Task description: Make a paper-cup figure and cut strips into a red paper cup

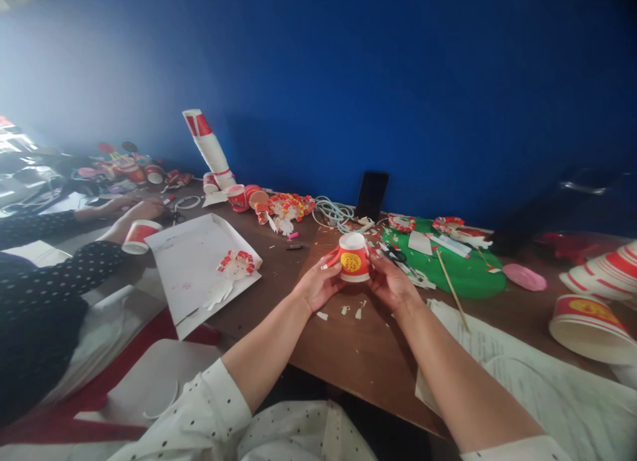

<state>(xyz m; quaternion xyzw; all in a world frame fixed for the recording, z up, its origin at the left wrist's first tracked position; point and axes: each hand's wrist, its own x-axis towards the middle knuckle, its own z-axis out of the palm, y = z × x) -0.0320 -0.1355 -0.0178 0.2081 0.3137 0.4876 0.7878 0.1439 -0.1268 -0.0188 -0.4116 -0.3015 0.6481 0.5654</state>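
Observation:
Between my two hands is a red and white paper cup (353, 259) with a yellow round print facing me. Its white rim points up. My left hand (318, 283) grips the cup's left side, fingers curled against the wall. From the right, my right hand (393, 282) closes on the other side, its fingertips at the cup's edge. Small white paper scraps (359, 310) lie on the brown table (343, 351) just below the cup. A pair of scissors or similar dark tool behind my right hand is partly hidden.
A green round sheet (462, 275) with cut pieces lies right of my hands, near written papers (527, 375). A phone (372, 194) leans on the blue wall. White paper (199, 249) lies left, beside a co-worker's hand (142, 212). Stacked cups (213, 156) tilt behind.

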